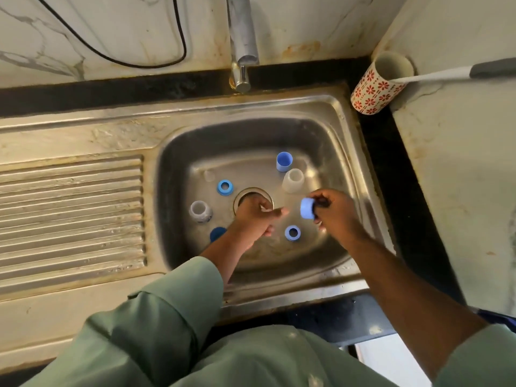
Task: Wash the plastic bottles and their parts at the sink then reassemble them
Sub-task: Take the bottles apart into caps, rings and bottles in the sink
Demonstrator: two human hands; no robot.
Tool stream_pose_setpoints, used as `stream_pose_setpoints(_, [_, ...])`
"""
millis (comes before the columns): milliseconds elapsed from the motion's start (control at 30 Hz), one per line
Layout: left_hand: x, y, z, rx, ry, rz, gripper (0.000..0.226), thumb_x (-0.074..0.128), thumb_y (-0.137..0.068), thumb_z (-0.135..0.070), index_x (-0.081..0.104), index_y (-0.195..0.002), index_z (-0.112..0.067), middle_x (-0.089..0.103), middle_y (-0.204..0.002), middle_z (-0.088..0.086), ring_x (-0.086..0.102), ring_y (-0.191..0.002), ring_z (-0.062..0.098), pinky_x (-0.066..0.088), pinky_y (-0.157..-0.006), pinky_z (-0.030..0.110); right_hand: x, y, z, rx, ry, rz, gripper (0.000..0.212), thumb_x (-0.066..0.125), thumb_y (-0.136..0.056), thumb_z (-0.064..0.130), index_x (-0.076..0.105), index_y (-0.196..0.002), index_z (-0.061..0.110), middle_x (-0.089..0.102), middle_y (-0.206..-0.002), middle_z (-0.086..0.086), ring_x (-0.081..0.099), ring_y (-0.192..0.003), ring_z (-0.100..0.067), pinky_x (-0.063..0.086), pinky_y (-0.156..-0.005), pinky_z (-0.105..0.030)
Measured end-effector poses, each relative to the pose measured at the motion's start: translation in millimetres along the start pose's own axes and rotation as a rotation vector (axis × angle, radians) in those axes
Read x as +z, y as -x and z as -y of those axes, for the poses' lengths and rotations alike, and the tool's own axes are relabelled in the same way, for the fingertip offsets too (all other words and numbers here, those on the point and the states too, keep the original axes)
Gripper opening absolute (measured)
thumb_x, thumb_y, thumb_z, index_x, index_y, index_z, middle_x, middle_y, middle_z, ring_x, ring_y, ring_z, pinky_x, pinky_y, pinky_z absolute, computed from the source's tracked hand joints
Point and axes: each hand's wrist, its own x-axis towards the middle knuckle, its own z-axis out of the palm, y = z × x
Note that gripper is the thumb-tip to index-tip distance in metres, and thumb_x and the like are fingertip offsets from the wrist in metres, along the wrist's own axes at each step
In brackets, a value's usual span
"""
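Meanwhile, the right hand (335,216) is pinching a blue cap (307,208) for washing, while the left hand (257,219), fingers loosely curled, is hovering over the drain (252,192).

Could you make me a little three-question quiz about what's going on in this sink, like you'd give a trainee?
1. True or false: the right hand holds a light blue plastic cap.
2. Which lies nearest the round steel drain?
A. the red-flowered cup
B. the bright blue plastic ring
C. the tall light blue plastic cup
3. Fill in: the chrome tap is running ____ water.

Key: 1 true; 2 B; 3 no. The left hand sits over the drain, and whether its grip holds anything is unclear.
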Motion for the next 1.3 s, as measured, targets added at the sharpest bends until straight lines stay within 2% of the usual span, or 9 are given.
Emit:
stream_pose_setpoints(133, [17, -15, 16, 0.09, -0.644, 0.153, 0.024, 0.082, -0.079, -0.019, 0.062, -0.09, -0.01, 0.065, -0.093, 0.005, 0.061, -0.083, 0.02, 0.05, -0.072, 0.034, 2, -20, -26, -0.065, 0.696, 0.205, 0.016, 0.063, -0.083, 0.008, 0.069, -0.096, 0.013, 0.065, -0.097, -0.009, 0.063, -0.089, -0.031, 0.048, -0.074, -0.032])
stream_pose_setpoints(200, [32, -15, 27, 0.109, -0.829, 0.226, 0.018, 0.068, -0.088, -0.009, 0.062, -0.106, -0.01, 0.063, -0.113, 0.011, 0.061, -0.1, 0.028, 0.052, -0.083, 0.039, 10, -26, -32, 0.007, 0.818, 0.317, 0.017, 0.054, -0.09, 0.008, 0.066, -0.101, 0.011, 0.063, -0.107, -0.012, 0.061, -0.097, -0.031, 0.045, -0.077, -0.031])
stream_pose_setpoints(300, [48, -10, 42, 0.131, -1.012, 0.256, 0.03, 0.05, -0.097, -0.007, 0.054, -0.127, -0.008, 0.054, -0.129, 0.014, 0.056, -0.117, 0.033, 0.046, -0.09, 0.038, 17, -31, -32, 0.137, 0.87, 0.341, 0.013, 0.051, -0.091, 0.01, 0.062, -0.086, 0.006, 0.065, -0.108, -0.018, 0.061, -0.096, -0.032, 0.042, -0.077, -0.03])
stream_pose_setpoints(433, [50, -13, 56, 0.112, -1.038, 0.272, 0.027, 0.046, -0.097, -0.005, 0.059, -0.12, -0.011, 0.059, -0.128, 0.013, 0.057, -0.115, 0.031, 0.041, -0.082, 0.032, 23, -30, -30, 0.113, 1.001, 0.424, 0.024, 0.053, -0.097, 0.019, 0.06, -0.116, 0.005, 0.059, -0.126, -0.016, 0.056, -0.118, -0.033, 0.045, -0.092, -0.037])
stream_pose_setpoints(667, [38, -22, 33, 0.036, -0.997, 0.272, 0.028, 0.06, -0.093, -0.006, 0.06, -0.121, -0.007, 0.061, -0.12, 0.014, 0.062, -0.109, 0.032, 0.053, -0.092, 0.041, 9, -22, -22, 0.049, 1.037, 0.335, 0.026, 0.046, -0.098, 0.014, 0.064, -0.115, 0.008, 0.064, -0.118, -0.016, 0.062, -0.108, -0.035, 0.048, -0.085, -0.036])
stream_pose_setpoints(800, [30, -35, 20, 0.011, -0.889, 0.26, 0.027, 0.078, -0.084, -0.016, 0.068, -0.107, -0.009, 0.066, -0.105, 0.01, 0.068, -0.086, 0.025, 0.061, -0.076, 0.038, 1, -15, -11, 0.045, 1.013, 0.284, 0.027, 0.049, -0.096, 0.017, 0.064, -0.118, 0.011, 0.066, -0.117, -0.012, 0.062, -0.109, -0.033, 0.048, -0.084, -0.033])
stream_pose_setpoints(933, [19, -46, 14, 0.041, -0.757, 0.174, 0.012, 0.077, -0.085, -0.016, 0.072, -0.092, -0.008, 0.067, -0.094, 0.01, 0.069, -0.074, 0.024, 0.059, -0.059, 0.031, -16, -6, 4, -0.03, 0.97, 0.191, 0.022, 0.051, -0.097, 0.02, 0.063, -0.113, 0.012, 0.066, -0.11, -0.011, 0.064, -0.102, -0.031, 0.046, -0.078, -0.032])
stream_pose_setpoints(1033, [14, -52, 10, 0.101, -0.789, 0.064, 0.005, 0.072, -0.087, -0.015, 0.072, -0.085, -0.011, 0.068, -0.092, 0.008, 0.066, -0.083, 0.025, 0.051, -0.067, 0.029, -29, -5, 16, -0.071, 0.922, 0.124, 0.015, 0.056, -0.097, 0.026, 0.063, -0.105, 0.015, 0.065, -0.105, -0.007, 0.061, -0.09, -0.024, 0.042, -0.073, -0.029])
stream_pose_setpoints(1300, [14, -62, 4, 0.13, -0.72, -0.122, 0.01, 0.058, -0.085, -0.015, 0.065, -0.08, -0.02, 0.066, -0.086, -0.001, 0.062, -0.082, 0.021, 0.056, -0.078, 0.037, -57, -16, 54, -0.262, 0.98, 0.041, 0.015, 0.054, -0.097, 0.022, 0.065, -0.106, 0.018, 0.064, -0.104, -0.005, 0.063, -0.098, -0.025, 0.046, -0.072, -0.029])
